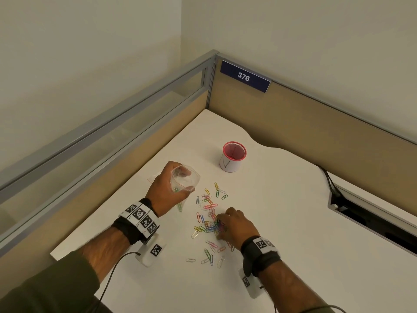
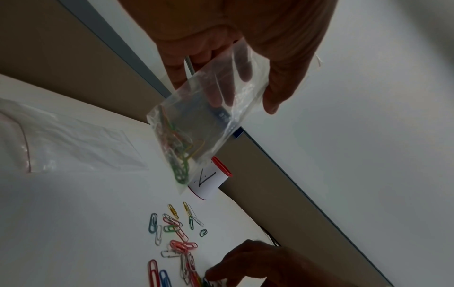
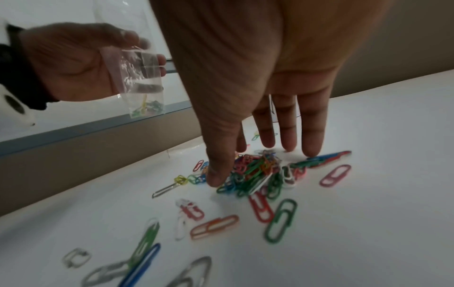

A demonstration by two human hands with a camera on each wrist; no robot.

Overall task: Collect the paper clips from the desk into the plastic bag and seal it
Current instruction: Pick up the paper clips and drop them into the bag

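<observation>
My left hand (image 1: 184,180) holds a small clear plastic bag (image 1: 194,177) above the white desk (image 1: 293,222), thumb and fingers spreading its mouth. Several coloured paper clips (image 2: 179,155) lie in the bag's bottom (image 3: 145,108). A heap of paper clips (image 1: 211,225) sits on the desk in front of me, with more scattered around it (image 2: 176,229). My right hand (image 1: 222,222) reaches down onto the heap (image 3: 255,170). Its fingers (image 3: 312,136) are straight, touching the desk behind the heap, and the thumb presses its near side.
A second clear bag (image 2: 73,141) lies flat on the desk to the left. A white cup with a red rim (image 1: 232,158) stands behind the clips. A cable slot (image 1: 372,220) opens in the desk at the right. Partition walls (image 1: 316,123) close the back and left.
</observation>
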